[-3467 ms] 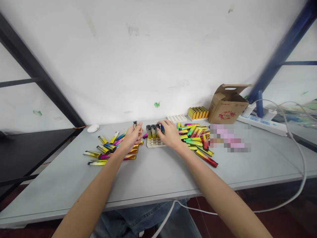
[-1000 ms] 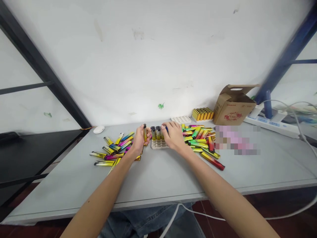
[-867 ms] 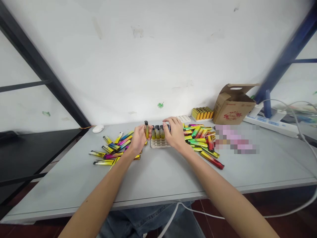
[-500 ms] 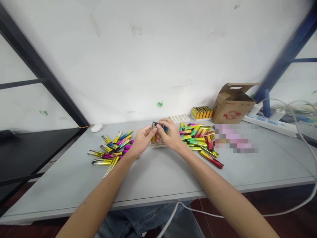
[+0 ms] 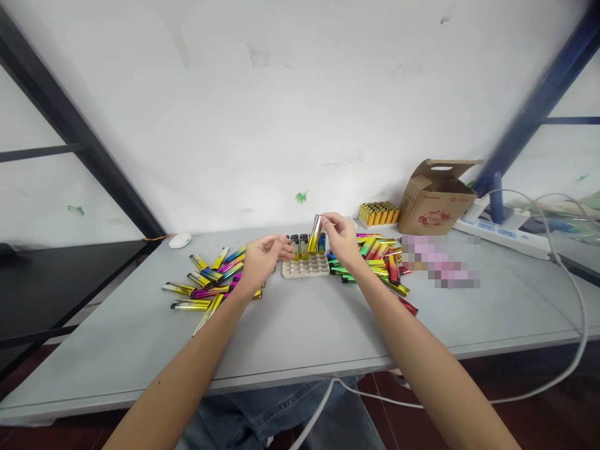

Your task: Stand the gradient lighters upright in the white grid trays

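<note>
Above the white holed tray [image 5: 307,270], as the head view shows, the right hand [image 5: 343,237] pinches a gold-and-silver metallic piece [image 5: 314,235] between thumb and fingers, slightly tilted. Dark-topped lighters [image 5: 304,241] stand upright toward the tray's back. At its left end, the left hand [image 5: 262,260] has loosely bent fingers, tips beside those lighters; whether they grip anything I cannot tell. Loose coloured pieces [image 5: 199,281] lie on the grey table [image 5: 290,331] to both sides.
</note>
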The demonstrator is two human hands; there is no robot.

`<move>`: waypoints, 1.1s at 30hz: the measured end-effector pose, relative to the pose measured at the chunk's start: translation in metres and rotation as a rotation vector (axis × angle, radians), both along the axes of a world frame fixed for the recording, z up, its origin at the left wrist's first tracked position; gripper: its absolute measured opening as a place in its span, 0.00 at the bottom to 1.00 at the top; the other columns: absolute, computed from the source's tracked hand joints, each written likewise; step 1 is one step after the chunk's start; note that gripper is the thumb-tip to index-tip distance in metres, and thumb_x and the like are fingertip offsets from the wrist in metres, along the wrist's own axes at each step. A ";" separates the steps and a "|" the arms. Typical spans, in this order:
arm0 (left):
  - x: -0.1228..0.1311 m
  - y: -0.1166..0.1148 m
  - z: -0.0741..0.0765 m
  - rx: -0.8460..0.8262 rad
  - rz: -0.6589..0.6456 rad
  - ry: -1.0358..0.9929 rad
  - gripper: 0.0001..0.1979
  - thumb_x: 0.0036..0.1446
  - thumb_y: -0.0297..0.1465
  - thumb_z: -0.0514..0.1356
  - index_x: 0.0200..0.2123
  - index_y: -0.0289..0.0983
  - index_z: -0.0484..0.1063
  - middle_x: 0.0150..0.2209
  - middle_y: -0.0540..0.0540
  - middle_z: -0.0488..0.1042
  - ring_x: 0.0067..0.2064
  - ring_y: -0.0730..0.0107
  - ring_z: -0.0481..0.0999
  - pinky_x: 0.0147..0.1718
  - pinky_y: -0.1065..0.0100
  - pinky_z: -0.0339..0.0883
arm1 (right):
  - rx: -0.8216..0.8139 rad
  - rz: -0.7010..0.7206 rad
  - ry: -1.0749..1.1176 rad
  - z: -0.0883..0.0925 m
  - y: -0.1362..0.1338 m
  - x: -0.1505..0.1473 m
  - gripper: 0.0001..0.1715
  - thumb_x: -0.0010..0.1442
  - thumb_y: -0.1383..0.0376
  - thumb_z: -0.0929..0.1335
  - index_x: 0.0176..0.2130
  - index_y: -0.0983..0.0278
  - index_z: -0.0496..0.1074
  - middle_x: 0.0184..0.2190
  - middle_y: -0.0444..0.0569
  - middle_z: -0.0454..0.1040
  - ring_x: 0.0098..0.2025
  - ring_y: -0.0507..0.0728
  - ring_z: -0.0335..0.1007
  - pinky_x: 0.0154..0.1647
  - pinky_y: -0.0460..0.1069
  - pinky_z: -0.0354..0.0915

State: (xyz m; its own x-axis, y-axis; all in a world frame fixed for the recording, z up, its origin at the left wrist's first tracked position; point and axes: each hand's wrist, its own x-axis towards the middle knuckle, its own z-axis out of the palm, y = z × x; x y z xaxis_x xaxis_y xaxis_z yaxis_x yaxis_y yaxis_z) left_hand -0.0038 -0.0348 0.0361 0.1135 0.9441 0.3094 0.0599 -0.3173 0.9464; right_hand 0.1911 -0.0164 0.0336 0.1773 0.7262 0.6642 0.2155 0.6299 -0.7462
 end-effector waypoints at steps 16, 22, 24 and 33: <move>-0.047 0.040 -0.033 0.161 0.525 1.149 0.20 0.59 0.39 0.54 0.50 0.35 0.72 0.52 0.34 0.72 0.58 0.48 0.67 0.57 0.50 0.60 | 0.112 0.069 -0.252 -0.024 0.012 0.022 0.04 0.53 0.63 0.72 0.30 0.61 0.79 0.46 0.53 0.70 0.51 0.60 0.70 0.56 0.59 0.64; -0.049 0.037 -0.029 0.008 0.450 1.282 0.24 0.62 0.39 0.51 0.55 0.31 0.68 0.53 0.32 0.72 0.57 0.47 0.69 0.56 0.52 0.60 | 0.029 0.126 -0.232 -0.023 0.010 0.022 0.02 0.50 0.65 0.72 0.29 0.61 0.78 0.47 0.52 0.69 0.53 0.61 0.69 0.59 0.59 0.62; -0.049 0.036 -0.027 -0.003 0.442 1.293 0.23 0.63 0.38 0.50 0.55 0.30 0.67 0.54 0.32 0.72 0.57 0.47 0.70 0.55 0.54 0.62 | 0.012 0.115 -0.235 -0.022 0.010 0.021 0.03 0.50 0.65 0.72 0.29 0.61 0.78 0.48 0.53 0.69 0.52 0.61 0.69 0.59 0.59 0.62; -0.056 0.041 -0.027 0.066 0.476 1.422 0.18 0.60 0.27 0.49 0.47 0.31 0.73 0.47 0.33 0.76 0.51 0.49 0.74 0.51 0.56 0.64 | 0.042 -0.010 -0.179 -0.024 0.012 0.010 0.05 0.49 0.63 0.73 0.30 0.59 0.80 0.45 0.51 0.71 0.49 0.59 0.70 0.55 0.56 0.65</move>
